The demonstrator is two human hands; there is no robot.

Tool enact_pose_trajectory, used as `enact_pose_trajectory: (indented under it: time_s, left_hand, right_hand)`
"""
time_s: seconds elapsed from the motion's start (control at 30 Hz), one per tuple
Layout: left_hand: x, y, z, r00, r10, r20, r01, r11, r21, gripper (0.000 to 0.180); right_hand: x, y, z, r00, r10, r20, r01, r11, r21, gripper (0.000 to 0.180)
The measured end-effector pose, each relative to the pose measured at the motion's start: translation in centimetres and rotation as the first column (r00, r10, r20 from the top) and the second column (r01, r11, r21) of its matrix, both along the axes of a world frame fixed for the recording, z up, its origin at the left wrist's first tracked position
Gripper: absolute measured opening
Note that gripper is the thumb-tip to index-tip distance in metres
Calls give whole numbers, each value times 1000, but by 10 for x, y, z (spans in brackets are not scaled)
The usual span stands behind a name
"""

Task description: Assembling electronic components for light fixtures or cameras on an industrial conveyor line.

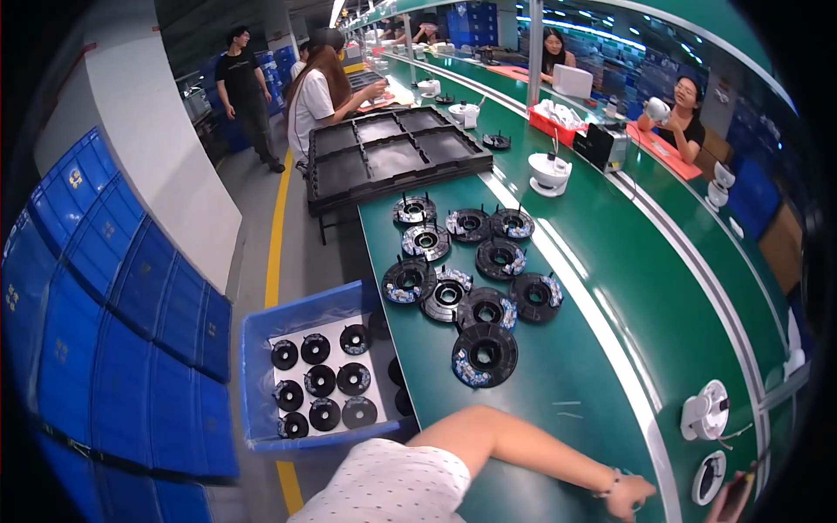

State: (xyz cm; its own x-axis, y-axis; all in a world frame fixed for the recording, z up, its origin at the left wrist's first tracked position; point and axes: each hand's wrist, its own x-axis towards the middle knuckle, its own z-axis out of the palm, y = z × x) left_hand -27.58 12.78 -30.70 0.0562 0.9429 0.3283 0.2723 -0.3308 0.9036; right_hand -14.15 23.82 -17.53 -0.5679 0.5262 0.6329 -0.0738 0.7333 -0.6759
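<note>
My left arm reaches across the green worktop from the lower edge, with a bracelet at the wrist. My left hand is over the metal rail at the worktop's right side, its fingers bent together; whatever they may hold is hidden. At the lower right rim my right hand shows only in part, closed around something dark and reddish that I cannot make out. Beside it on the conveyor lies a white ring-shaped part with a dark middle. A white rounded housing with a trailing wire stands just beyond.
Several black round bases with wiring lie on the worktop. A blue bin at its left holds more. Black trays are stacked behind. Blue crates line the left. Co-workers sit along the conveyor; a red basket stands across.
</note>
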Motion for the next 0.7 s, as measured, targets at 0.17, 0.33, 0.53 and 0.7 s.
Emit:
enact_pose_trajectory:
  time_s: [0.17,0.33,0.53,0.7]
  left_hand:
    - [-69,-128,40,965,259,41,-260,966,5,57]
    - [-109,-236,17,593,791,-153,-790,608,81,25]
    - [-162,-274,26,30,951,-307,-950,122,287,23]
    - [-179,-287,-1,155,853,-499,-986,163,-27,42]
  right_hand:
    - [-12,-102,9,851,31,525,-220,928,301,63]
    - [-26,-159,-71,746,327,580,-421,907,31,53]
    - [-22,-214,-106,711,364,601,-431,902,-36,65]
    - [-16,-224,-116,721,329,609,-396,918,-26,67]
